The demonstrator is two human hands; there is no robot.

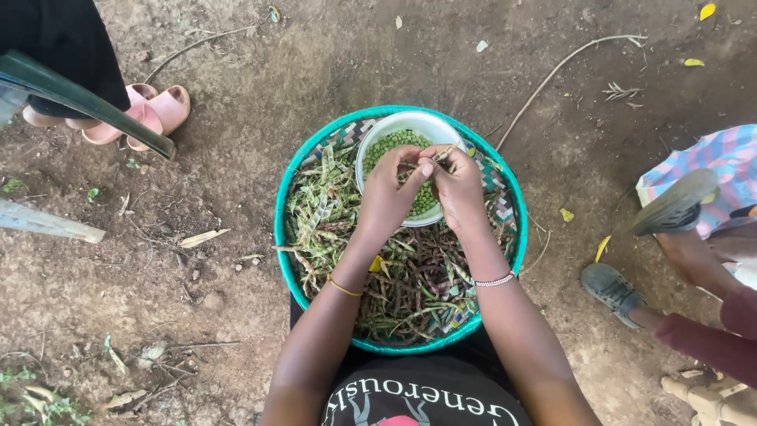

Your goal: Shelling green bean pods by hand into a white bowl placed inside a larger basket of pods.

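Observation:
Both my hands meet over a white bowl (410, 123) of green peas (394, 146). My left hand (388, 192) and my right hand (455, 186) pinch the same thin pea pod (438, 157) between their fingertips. The bowl sits at the far side of a round woven tray with a teal rim (277, 229) that rests on my lap. The tray is heaped with green and purplish pods (410, 280). A gold bangle is on my left wrist and a beaded bracelet on my right.
Bare dirt ground surrounds the tray, with twigs and dry leaves. Another person's feet in pink slippers (154, 110) stand at the upper left. At the right sits another person with a grey shoe (611, 288) and a checked cloth (710, 170).

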